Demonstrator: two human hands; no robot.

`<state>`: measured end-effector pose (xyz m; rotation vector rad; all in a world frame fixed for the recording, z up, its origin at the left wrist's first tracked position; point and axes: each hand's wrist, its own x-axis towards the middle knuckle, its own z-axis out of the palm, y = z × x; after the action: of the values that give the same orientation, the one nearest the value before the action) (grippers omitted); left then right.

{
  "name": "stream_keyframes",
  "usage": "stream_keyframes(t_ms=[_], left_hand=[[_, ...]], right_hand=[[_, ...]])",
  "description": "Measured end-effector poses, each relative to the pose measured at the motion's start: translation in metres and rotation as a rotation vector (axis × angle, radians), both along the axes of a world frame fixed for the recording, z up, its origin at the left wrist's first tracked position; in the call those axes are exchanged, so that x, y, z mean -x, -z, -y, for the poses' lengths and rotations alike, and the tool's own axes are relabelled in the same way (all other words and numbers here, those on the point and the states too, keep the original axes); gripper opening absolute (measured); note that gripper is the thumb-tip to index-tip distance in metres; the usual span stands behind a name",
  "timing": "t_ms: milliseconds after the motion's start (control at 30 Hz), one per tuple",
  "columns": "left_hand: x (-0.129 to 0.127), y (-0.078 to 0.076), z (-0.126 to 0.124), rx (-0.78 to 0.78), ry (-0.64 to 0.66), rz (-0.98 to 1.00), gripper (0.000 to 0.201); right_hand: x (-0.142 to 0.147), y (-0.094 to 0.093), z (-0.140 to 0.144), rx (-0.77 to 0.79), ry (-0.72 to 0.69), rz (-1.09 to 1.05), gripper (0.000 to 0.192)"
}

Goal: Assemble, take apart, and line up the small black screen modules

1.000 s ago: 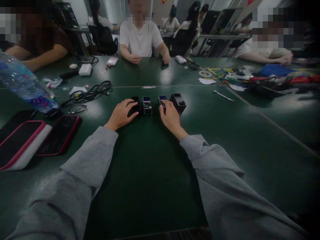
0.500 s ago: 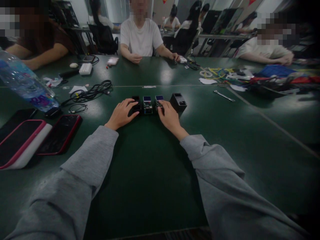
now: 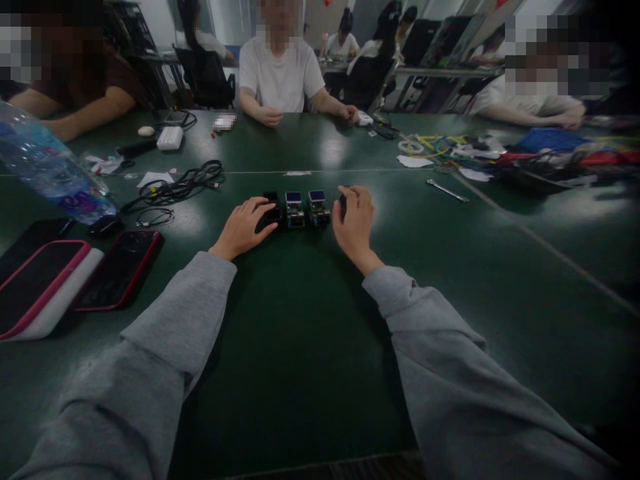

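A row of small electronic modules lies on the green table (image 3: 300, 320). My left hand (image 3: 243, 228) rests with its fingers on the leftmost black module (image 3: 271, 208). Two modules with blue screens (image 3: 295, 209) (image 3: 318, 207) stand side by side in the middle. My right hand (image 3: 355, 223) covers and grips the larger black box (image 3: 343, 200) at the right end, which is mostly hidden under the fingers.
A water bottle (image 3: 47, 170), phones (image 3: 117, 269) and a pink-edged case (image 3: 40, 285) lie at the left. Black cables (image 3: 180, 185) sit behind them, a wrench (image 3: 447, 191) to the right, wires and clutter far right. Other people sit across the table.
My right hand slid one blue-screen module left beside the other, let it go, then moved right onto the black box. My left hand stayed put.
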<state>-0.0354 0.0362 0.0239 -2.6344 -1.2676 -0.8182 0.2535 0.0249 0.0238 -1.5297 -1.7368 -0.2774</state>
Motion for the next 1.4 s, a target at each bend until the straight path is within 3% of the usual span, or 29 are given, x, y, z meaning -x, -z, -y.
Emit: stream_keyframes(t_ms=[100,200,333,533,1400], left_hand=[[0.000,0.000,0.000,0.002,0.001,0.003,0.049],[0.000,0.000,0.001,0.004,-0.002,0.006,0.049],[-0.001,-0.002,0.002,0.014,-0.009,0.004,0.048],[-0.001,-0.004,0.004,0.026,-0.021,-0.003,0.047],[-0.001,-0.003,0.003,0.023,-0.014,0.009,0.047]], right_hand=[[-0.022,0.004,-0.010,-0.029,0.167,-0.038,0.040],[-0.037,0.014,-0.019,0.036,0.233,-0.117,0.043],[-0.039,0.021,-0.023,0.155,0.141,-0.173,0.043],[-0.031,0.016,-0.017,0.140,0.046,-0.107,0.039],[-0.025,0.009,-0.007,0.114,-0.016,-0.033,0.038]])
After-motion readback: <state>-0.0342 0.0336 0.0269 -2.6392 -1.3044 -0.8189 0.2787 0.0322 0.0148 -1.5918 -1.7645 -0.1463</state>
